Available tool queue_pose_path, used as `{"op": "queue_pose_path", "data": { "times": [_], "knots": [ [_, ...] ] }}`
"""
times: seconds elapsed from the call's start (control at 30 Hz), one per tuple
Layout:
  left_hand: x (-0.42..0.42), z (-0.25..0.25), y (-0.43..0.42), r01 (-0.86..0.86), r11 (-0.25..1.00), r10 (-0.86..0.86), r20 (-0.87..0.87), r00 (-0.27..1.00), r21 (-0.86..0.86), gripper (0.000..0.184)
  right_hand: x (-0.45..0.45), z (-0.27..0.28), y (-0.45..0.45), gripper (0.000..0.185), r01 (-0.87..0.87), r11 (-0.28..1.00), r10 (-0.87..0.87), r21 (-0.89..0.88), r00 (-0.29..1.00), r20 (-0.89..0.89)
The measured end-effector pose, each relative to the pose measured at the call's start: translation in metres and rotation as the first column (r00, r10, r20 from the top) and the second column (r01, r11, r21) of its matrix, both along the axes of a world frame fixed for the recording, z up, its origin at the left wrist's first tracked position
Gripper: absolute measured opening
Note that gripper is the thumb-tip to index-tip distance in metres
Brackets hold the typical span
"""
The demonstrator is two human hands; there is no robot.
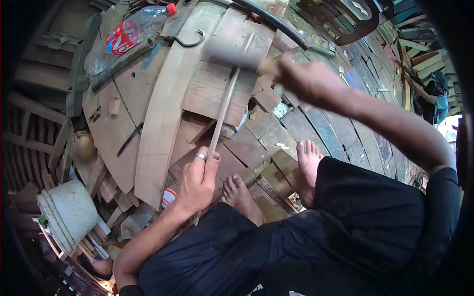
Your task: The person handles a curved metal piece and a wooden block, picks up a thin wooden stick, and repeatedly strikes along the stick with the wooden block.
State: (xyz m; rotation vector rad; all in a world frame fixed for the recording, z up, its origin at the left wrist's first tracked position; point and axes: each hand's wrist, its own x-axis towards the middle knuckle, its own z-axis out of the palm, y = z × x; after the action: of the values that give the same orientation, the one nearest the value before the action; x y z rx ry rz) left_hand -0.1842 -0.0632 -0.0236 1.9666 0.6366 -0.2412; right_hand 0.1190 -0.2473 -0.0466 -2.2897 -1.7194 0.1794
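Note:
A thin wooden strip [224, 98] runs slantwise over a scratched wooden board [210, 93]. My left hand [196, 185], with a ring on one finger, is closed round the strip's near end. My right hand [308, 81] grips the handle of a tool with a broad dark blade or head [232, 55], smeared by motion, which lies across the strip's upper part in view. Whether the tool touches the strip cannot be made out. A long curved plank [160, 118] lies just left of the board.
A plastic bottle [131, 37] and a metal hook [190, 42] are at the upper left. A white bucket [71, 212] stands at the lower left. My bare feet [242, 200] rest amid wood scraps. Another person [437, 98] is at the far right.

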Motion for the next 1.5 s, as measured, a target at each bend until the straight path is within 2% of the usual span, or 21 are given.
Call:
{"op": "queue_pose_path", "data": {
  "times": [0.1,0.17,0.23,0.27,0.3,0.37,0.43,0.57,0.7,0.77,0.83,0.9,1.0,1.1,1.17,1.23,1.27,1.3,1.37,1.4,1.5],
  "knots": [
    [-0.001,-0.006,0.003,0.041,0.999,-0.044,0.175,0.984,0.02,0.029,-0.001,0.018,0.011,0.034,0.266,0.962,-0.273,-0.061,0.951,-0.149],
    [-0.005,-0.012,0.002,0.047,0.998,-0.051,0.164,0.985,0.03,0.029,-0.041,0.022,0.001,0.03,0.053,0.976,-0.094,-0.21,0.976,-0.194],
    [-0.001,-0.011,0.003,0.042,0.998,-0.048,0.146,0.988,0.045,0.029,-0.049,0.022,-0.002,0.027,-0.295,0.941,0.272,-0.166,0.951,-0.149],
    [-0.001,-0.009,0.004,0.046,0.998,-0.05,0.094,0.994,0.043,0.029,-0.033,0.023,-0.003,0.027,-0.289,0.948,0.285,-0.13,0.957,-0.047],
    [0.0,-0.004,0.003,0.044,0.998,-0.046,0.043,0.998,0.041,0.029,-0.014,0.026,0.0,0.029,-0.111,0.975,0.075,-0.192,0.98,-0.183],
    [0.001,0.004,0.004,0.026,1.0,-0.026,0.01,1.0,0.012,0.029,0.015,0.008,0.003,0.03,0.176,0.984,-0.175,-0.007,0.984,0.037],
    [0.002,0.006,0.004,0.052,0.998,-0.054,0.092,0.994,0.025,0.03,-0.003,0.011,0.006,0.029,0.258,0.965,-0.253,0.055,0.964,-0.082],
    [-0.001,-0.005,0.002,0.061,0.997,-0.068,0.149,0.987,0.049,0.03,-0.038,0.014,-0.005,0.026,-0.313,0.937,0.3,-0.152,0.949,-0.1],
    [0.002,0.005,0.005,0.024,1.0,-0.024,0.023,0.999,-0.007,0.031,0.012,0.005,0.003,0.03,0.176,0.981,-0.174,0.076,0.984,-0.037],
    [0.003,0.005,0.007,0.023,0.999,-0.022,0.036,0.999,-0.025,0.032,-0.007,0.004,0.001,0.026,0.201,0.977,-0.21,-0.075,0.966,-0.148],
    [0.002,0.001,0.007,0.052,0.999,-0.052,0.004,0.999,-0.015,0.033,-0.036,0.015,-0.007,0.026,-0.16,0.984,0.141,-0.072,0.965,-0.223],
    [0.004,0.003,0.005,0.041,0.999,-0.041,-0.005,0.999,-0.019,0.033,-0.022,0.017,-0.007,0.027,-0.273,0.95,0.256,-0.152,0.959,-0.119],
    [0.004,0.008,0.007,0.021,0.999,-0.022,-0.016,1.0,-0.032,0.033,0.018,0.008,0.007,0.03,0.114,0.982,-0.128,0.152,0.988,0.087],
    [0.003,0.006,0.007,0.029,0.999,-0.029,0.028,0.999,-0.015,0.033,-0.006,0.013,-0.001,0.03,0.155,0.98,-0.163,-0.128,0.985,-0.055],
    [0.003,0.003,0.006,0.051,0.999,-0.051,0.058,0.997,0.01,0.033,-0.035,0.013,-0.009,0.026,-0.214,0.976,0.2,-0.051,0.96,-0.197],
    [0.0,0.002,0.003,0.041,0.999,-0.041,0.024,0.999,-0.009,0.033,-0.01,0.018,-0.007,0.025,-0.24,0.961,0.241,-0.137,0.97,-0.006],
    [-0.002,0.002,0.002,0.039,0.999,-0.039,0.018,0.999,-0.011,0.033,0.005,0.016,-0.006,0.026,-0.07,0.995,0.056,-0.07,0.981,-0.186],
    [-0.001,0.003,0.005,0.047,0.999,-0.047,0.03,0.998,0.003,0.033,0.021,0.014,0.009,0.026,0.185,0.98,-0.189,0.076,0.981,0.05],
    [0.0,0.002,0.006,0.05,0.999,-0.051,0.048,0.998,0.009,0.033,0.008,0.003,0.0,0.027,0.103,0.993,-0.099,0.063,0.994,-0.055],
    [-0.001,-0.001,0.006,0.063,0.998,-0.064,0.052,0.997,0.021,0.033,-0.018,0.03,0.001,0.027,0.029,0.983,-0.058,-0.184,0.986,-0.154],
    [0.004,-0.001,0.004,0.064,0.997,-0.067,0.061,0.996,0.041,0.032,-0.029,0.026,0.004,0.026,-0.231,0.957,0.201,-0.178,0.964,-0.173]
  ]
}}
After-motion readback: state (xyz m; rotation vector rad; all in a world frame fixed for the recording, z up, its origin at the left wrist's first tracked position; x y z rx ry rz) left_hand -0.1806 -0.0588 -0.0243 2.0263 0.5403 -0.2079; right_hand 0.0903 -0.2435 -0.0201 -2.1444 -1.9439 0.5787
